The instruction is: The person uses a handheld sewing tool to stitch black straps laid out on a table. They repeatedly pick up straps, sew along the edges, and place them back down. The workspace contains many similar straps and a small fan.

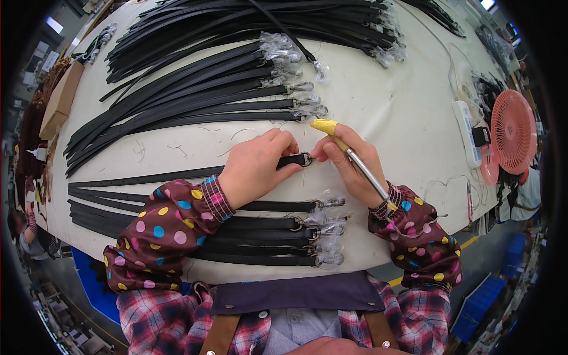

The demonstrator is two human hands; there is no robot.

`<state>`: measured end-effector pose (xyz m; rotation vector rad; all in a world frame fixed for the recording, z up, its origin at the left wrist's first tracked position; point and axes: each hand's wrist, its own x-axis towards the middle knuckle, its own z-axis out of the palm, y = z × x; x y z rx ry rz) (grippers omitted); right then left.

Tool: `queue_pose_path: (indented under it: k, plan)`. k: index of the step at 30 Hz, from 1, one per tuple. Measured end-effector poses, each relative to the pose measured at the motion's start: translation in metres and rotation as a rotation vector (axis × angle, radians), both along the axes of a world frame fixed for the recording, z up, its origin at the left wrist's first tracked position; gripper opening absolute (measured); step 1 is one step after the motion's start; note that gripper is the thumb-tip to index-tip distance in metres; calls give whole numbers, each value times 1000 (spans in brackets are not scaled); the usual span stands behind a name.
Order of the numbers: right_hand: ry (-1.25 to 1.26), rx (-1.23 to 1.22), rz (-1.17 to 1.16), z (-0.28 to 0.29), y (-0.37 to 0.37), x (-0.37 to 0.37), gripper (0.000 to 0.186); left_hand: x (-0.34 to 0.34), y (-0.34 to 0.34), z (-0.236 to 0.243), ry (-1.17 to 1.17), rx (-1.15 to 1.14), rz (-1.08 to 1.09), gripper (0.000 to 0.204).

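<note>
My left hand (257,165) is closed around a black strap (148,176), pinching it near its metal ring (306,158). The strap stretches away to the left across the table. Just right of the ring is my right hand (355,163), its fingers curled, with fingertips at or very near the ring. It holds a slim pen-like tool (368,171) with a silver shaft, lying slantwise across the hand toward the wrist. A yellow covering (323,125) wraps one fingertip of that hand. What the fingertips pinch at the ring is too small to make out.
Black straps with plastic-wrapped metal ends lie in a nearer row (260,244), a middle bundle (177,112) and a far pile (236,29) on the white table (402,118). At right are a white power strip (467,133) and a pink fan (513,131); a cardboard box (62,100) stands left.
</note>
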<state>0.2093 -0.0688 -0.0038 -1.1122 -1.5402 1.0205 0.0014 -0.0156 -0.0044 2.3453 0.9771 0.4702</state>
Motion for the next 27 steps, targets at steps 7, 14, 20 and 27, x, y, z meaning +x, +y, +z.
queue_pose_path:
  k: [7, 14, 20, 27]
  plan:
    - [142, -31, -21, -8, 5, 6, 27, 4, -10, 5, -22, 53, 65, 22]
    - [71, -24, -57, -5, 7, -2, 17, -2, -2, 6, -94, -197, 115, 15]
    - [-26, -8, -31, -8, 6, -11, 20, -7, 5, 10, -164, -411, 152, 15]
    - [-173, -5, -30, -16, 3, -11, 21, -9, 6, 5, -201, -497, 139, 13]
